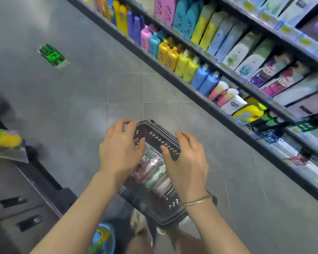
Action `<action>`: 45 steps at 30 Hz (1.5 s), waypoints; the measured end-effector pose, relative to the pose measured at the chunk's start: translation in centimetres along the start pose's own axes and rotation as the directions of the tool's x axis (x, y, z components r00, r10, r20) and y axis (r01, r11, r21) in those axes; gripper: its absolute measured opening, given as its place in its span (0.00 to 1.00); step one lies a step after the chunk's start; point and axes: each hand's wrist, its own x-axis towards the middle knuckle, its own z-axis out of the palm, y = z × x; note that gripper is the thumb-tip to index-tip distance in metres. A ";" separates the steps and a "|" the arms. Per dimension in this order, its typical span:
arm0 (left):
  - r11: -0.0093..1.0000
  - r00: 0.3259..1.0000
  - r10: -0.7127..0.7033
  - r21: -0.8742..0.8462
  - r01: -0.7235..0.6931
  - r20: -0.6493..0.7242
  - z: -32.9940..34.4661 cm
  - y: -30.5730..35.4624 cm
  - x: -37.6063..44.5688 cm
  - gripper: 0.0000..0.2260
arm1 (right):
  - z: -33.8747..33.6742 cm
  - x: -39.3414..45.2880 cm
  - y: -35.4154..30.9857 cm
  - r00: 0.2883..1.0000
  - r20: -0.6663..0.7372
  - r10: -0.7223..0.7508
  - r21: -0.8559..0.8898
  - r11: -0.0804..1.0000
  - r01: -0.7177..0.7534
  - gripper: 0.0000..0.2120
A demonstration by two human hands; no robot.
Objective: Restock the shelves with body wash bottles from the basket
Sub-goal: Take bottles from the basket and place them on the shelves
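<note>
While both hands, left (120,150) and right (186,162), hovered with fingers spread and empty over the dark perforated plastic basket (154,204) on the floor, its packed pastel body wash bottles (151,174) risked a fumbled, slipping grab.

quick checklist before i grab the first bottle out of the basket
1. Left hand free: ok, open above the basket, holding nothing.
2. Right hand free: ok, open, empty.
3. Basket steady: ok, it sits on the floor.
4. Bottles reachable: ok, several lie side by side between the hands.
5. Basket handles clear: ok, folded down along the rim.
6. Gap on the shelves for them: cannot tell.
</note>
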 end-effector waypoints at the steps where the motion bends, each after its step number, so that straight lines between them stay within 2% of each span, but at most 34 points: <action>1: 1.000 1.000 -0.012 -0.015 0.012 0.027 2.0 -1.3 0.5 0.22 | 2.2 -0.3 0.6 1.000 0.011 0.017 -0.005 1.000 -0.017 0.24; 7: 0.996 0.988 -0.093 -0.004 0.094 0.125 15.6 -8.8 2.9 0.27 | 16.4 -2.2 5.7 0.966 0.203 0.161 -0.112 0.984 -0.140 0.29; 10: 0.995 0.976 -0.100 0.047 0.092 0.193 23.8 -12.4 3.5 0.29 | 24.3 -4.2 9.3 0.971 0.180 0.160 -0.113 0.983 -0.141 0.29; 13: 0.994 0.975 -0.045 0.106 0.022 0.217 31.6 -15.1 4.2 0.31 | 31.6 -6.2 12.7 0.963 0.176 0.206 -0.137 0.973 -0.183 0.30; 16: 0.991 0.974 -0.058 0.133 0.029 0.218 37.9 -18.1 5.3 0.34 | 38.0 -7.8 15.5 0.954 0.183 0.239 -0.161 0.964 -0.211 0.29; 20: 0.980 0.946 -0.102 0.195 0.041 0.309 44.8 -22.4 5.9 0.35 | 45.6 -9.9 18.0 0.919 0.171 0.356 -0.216 0.923 -0.317 0.26; 24: 0.962 0.910 -0.158 0.267 0.055 0.383 50.3 -25.5 5.5 0.38 | 52.7 -12.5 20.5 0.873 0.273 0.405 -0.185 0.912 -0.365 0.36; 26: 0.956 0.902 -0.186 0.283 0.075 0.390 52.6 -26.6 5.4 0.37 | 55.6 -13.3 21.4 0.836 0.324 0.444 -0.153 0.896 -0.417 0.37; 29: 0.957 0.887 -0.213 0.270 0.106 0.409 55.2 -27.7 5.7 0.32 | 59.1 -14.1 22.2 0.785 0.390 0.482 -0.162 0.875 -0.456 0.40; 32: 0.957 0.905 -0.141 0.291 0.020 0.402 57.3 -28.5 6.8 0.28 | 61.4 -14.5 22.3 0.733 0.386 0.561 -0.262 0.828 -0.495 0.45; 35: 0.950 0.865 -0.120 0.310 -0.043 0.487 59.1 -29.7 7.0 0.36 | 61.8 -14.5 22.6 0.722 0.427 0.545 -0.235 0.837 -0.494 0.38; 37: 0.956 0.837 -0.124 0.291 -0.043 0.533 59.4 -30.2 7.1 0.44 | 61.7 -14.4 23.0 0.743 0.438 0.506 -0.181 0.859 -0.479 0.43; 40: 0.980 0.838 -0.116 0.199 0.010 0.533 59.2 -30.6 7.2 0.43 | 62.0 -13.8 23.4 0.781 0.450 0.433 -0.033 0.882 -0.469 0.53; 43: 0.995 0.853 -0.081 0.087 0.042 0.516 59.4 -31.3 7.4 0.43 | 62.1 -12.7 23.6 0.863 0.394 0.318 0.113 0.914 -0.389 0.46; 45: 0.999 0.846 -0.053 0.028 0.045 0.530 59.4 -31.6 7.4 0.45 | 61.9 -12.3 23.8 0.877 0.401 0.264 0.112 0.936 -0.333 0.42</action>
